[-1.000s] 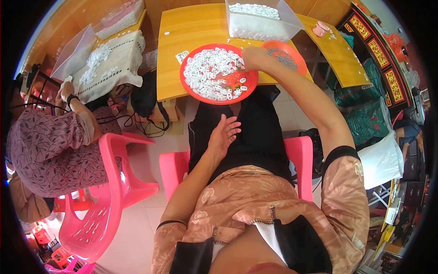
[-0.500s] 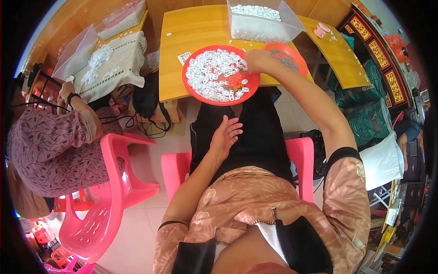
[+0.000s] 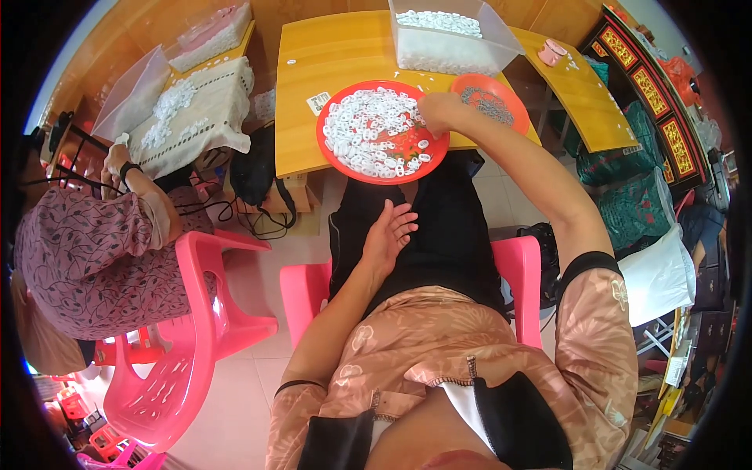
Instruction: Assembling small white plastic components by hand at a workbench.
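A round red tray [image 3: 433, 166] lies at the near edge of the yellow table, heaped with small white plastic pieces [image 3: 366, 129], oval with two holes. Over the tray's right rim is my right hand [image 3: 440, 113], its fingertips reaching down among the white pieces. The back of the hand hides those fingers. To the right, a smaller red-orange plate [image 3: 513, 100] holds many tiny grey metal-looking parts [image 3: 487, 104]; my right forearm passes beside it. My left hand [image 3: 388, 239] rests above my lap, palm turned up, fingers loosely curled and apart, with nothing in it.
A clear bin [image 3: 454, 59] of white pieces stands behind the tray on the yellow table [image 3: 301, 94]. At left, a person [image 3: 102, 243] sits by a cloth-covered table [image 3: 207, 117] bearing more white pieces. Beside me is a pink plastic chair [image 3: 192, 337]; a pink cup [image 3: 551, 52] sits far right.
My right hand has moved slightly left and nearer over the tray. My left hand stays in much the same pose. The whole view has shifted a little.
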`<state>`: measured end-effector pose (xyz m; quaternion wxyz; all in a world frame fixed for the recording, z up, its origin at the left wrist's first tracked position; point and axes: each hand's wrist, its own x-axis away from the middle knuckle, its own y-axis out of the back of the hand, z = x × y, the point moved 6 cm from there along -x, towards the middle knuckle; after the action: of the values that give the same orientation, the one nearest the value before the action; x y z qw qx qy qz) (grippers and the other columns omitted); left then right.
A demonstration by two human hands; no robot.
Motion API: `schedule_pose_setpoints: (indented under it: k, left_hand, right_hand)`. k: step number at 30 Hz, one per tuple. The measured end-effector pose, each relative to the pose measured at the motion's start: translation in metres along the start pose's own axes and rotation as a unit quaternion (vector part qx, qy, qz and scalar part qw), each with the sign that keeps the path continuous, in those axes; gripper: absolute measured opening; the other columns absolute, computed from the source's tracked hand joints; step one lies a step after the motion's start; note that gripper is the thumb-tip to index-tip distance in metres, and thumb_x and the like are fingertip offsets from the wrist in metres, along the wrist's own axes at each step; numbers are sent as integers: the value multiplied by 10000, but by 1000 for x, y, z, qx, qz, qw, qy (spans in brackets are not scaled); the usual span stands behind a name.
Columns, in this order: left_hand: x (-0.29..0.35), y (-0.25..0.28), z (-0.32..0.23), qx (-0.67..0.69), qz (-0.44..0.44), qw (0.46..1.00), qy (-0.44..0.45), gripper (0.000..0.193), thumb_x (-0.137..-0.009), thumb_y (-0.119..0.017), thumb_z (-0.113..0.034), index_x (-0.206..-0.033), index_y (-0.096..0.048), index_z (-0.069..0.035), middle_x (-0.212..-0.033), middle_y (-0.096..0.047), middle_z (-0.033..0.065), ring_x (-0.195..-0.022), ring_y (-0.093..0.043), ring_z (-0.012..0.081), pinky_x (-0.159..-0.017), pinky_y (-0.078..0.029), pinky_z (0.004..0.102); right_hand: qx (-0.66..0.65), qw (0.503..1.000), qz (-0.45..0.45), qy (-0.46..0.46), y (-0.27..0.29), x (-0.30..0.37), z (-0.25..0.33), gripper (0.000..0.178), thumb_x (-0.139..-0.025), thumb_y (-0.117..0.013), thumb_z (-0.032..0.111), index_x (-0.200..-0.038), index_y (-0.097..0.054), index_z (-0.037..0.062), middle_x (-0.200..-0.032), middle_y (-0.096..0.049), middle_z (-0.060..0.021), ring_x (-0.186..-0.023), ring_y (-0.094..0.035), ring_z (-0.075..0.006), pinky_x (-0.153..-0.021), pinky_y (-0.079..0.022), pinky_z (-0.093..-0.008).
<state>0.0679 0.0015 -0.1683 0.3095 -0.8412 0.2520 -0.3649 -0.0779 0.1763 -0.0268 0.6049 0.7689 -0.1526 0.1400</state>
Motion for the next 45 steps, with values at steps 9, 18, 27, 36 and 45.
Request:
schedule_pose_setpoints:
  k: [9, 18, 27, 36, 45]
  left_hand:
    - [0, 1, 0, 1, -1, 1000, 0, 533, -898, -466, -536, -1138, -547, -67, -976, -625, 36, -823, -571, 114, -679, -405, 234]
    - [0, 1, -2, 5, -3, 1000, 1, 529, -897, -471, -533, -1133, -547, -66, -981, -627, 38, -820, -576, 117, -675, -408, 234]
    - [-1, 1, -1, 8, -6, 1000, 3, 526, -899, -468, -532, -1134, -547, -68, -979, -629, 37, -814, -577, 117, -671, -406, 236]
    - [-2, 1, -1, 6, -8, 1000, 3, 523, -900, -465, -532, -1134, -550, -72, -974, -630, 35, -809, -577, 115, -671, -406, 235]
    - [5, -23, -5, -194, 60, 975, -88, 385, -912, -519, -394, -1103, -580, -65, -925, -633, 19, -777, -572, 78, -666, -399, 207]
  right_hand:
    - [-23, 997, -77, -19, 15, 4, -7, 380, -651, -756, 153, -997, -649, 37, -978, -663, -160, -904, -648, -302, -730, -529, -408]
    - [8, 998, -65, 17, -2, -1, -1, 355, -628, -764, 150, -933, -645, 14, -926, -661, -170, -874, -647, -316, -710, -528, -404]
    - [-136, 980, -142, -7, 9, 6, -22, 240, -628, -757, 213, -775, -678, 40, -792, -664, -177, -804, -656, -318, -681, -525, -416]
    - [-32, 991, -125, -39, -4, 2, -15, 246, -736, -670, 146, -948, -648, 25, -940, -661, -172, -895, -647, -320, -723, -534, -408]
    - [-60, 980, -178, 68, -13, -3, -11, 132, -752, -580, 125, -781, -662, 26, -792, -648, -189, -774, -637, -350, -661, -511, -433]
